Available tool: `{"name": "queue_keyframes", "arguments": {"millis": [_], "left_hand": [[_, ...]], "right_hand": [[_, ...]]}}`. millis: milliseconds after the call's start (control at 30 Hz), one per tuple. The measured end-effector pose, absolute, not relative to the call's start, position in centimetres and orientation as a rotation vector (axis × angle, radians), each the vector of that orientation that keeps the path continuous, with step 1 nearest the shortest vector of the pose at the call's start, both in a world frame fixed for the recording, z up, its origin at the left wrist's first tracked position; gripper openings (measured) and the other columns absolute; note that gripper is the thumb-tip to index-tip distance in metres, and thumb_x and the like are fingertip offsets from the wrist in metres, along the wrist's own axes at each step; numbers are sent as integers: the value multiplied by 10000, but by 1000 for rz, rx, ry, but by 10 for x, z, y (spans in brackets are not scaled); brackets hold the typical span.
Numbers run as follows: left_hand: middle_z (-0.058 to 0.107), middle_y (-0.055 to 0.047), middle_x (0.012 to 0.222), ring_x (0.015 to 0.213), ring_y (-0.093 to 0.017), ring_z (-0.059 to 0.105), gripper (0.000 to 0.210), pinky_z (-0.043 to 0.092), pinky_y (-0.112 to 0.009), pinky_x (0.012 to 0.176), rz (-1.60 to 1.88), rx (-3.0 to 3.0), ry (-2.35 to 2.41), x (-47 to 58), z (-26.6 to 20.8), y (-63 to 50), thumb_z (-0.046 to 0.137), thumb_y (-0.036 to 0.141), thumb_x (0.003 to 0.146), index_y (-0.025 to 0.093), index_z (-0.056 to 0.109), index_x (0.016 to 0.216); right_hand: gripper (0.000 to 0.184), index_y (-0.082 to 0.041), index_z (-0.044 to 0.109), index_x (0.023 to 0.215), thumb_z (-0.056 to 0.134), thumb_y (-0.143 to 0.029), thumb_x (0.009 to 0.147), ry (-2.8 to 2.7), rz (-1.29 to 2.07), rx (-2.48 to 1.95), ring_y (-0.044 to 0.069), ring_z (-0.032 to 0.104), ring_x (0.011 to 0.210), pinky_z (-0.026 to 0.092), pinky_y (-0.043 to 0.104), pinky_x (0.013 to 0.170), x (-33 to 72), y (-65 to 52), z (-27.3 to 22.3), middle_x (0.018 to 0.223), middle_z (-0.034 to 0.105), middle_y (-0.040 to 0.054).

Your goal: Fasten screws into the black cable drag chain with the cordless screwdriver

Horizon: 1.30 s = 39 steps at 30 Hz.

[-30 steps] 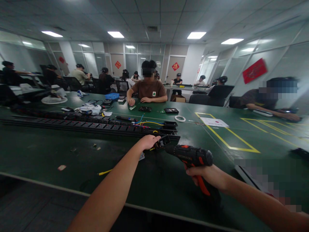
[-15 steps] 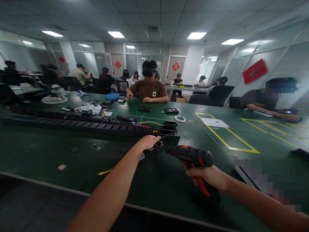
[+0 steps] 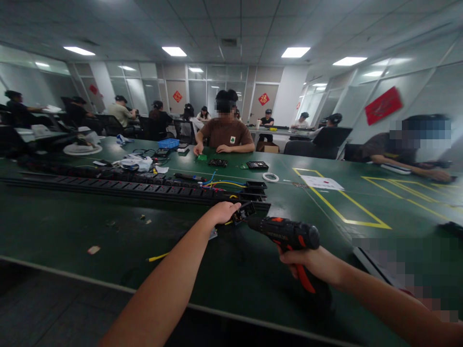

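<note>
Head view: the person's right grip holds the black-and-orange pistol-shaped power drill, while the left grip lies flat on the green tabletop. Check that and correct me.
Wrong on one point: the left grip is not lying flat; the head view shows it holding a small black box-shaped housing. The rest stands: the right grip holds the black-and-orange power drill.

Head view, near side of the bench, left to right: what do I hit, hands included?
Small pale scrap → yellow cable end → left hand → black housing → black-and-orange cordless drill.
</note>
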State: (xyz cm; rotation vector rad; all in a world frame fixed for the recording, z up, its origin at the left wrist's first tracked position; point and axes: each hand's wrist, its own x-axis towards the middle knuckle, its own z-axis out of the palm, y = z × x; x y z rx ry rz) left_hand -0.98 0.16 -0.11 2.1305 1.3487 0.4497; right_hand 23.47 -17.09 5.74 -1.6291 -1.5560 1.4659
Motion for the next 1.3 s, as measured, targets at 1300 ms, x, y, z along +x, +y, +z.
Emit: {"name": "queue_keyframes", "arguments": {"millis": [1300], "left_hand": [[759, -128, 1074, 1024, -269, 690, 687, 475, -296, 875, 441, 2128, 1354, -8, -7, 6, 273, 649, 993, 170, 764, 942]], "right_hand": [[452, -168, 644, 1060, 608, -224, 613, -1572, 1502, -1661, 158, 574, 520, 439, 250, 523, 238, -170, 59, 528, 593, -42]]}}
